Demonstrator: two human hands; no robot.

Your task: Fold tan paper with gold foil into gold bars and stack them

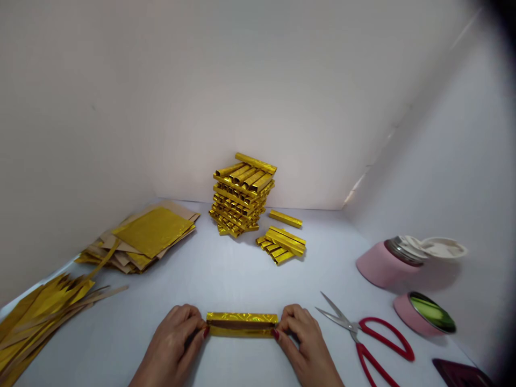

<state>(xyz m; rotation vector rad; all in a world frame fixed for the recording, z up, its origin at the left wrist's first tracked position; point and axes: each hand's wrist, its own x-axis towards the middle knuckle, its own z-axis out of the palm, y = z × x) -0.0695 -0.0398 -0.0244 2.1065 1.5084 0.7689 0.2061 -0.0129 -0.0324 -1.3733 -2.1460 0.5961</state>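
A folded strip of gold foil paper (242,332) lies lengthwise between my two hands, with a dark gap running along its middle. My left hand (175,336) pinches its left end between thumb and fingers. At the opposite end, my right hand (302,338) pinches the paper the same way. Beyond it stands a stack of folded gold paper sticks (242,199), laid crosswise in layers. A smaller pile of gold sticks (284,244) rests to the right of the stack, with one single stick (285,219) behind it.
Open scissors (352,326) with red handles lie right of my right hand. A pink flask (381,264) and its pink cup (407,312) stand farther right, near a dark flat object (459,372). Gold paper sheets (155,231) and cut strips (48,306) lie left.
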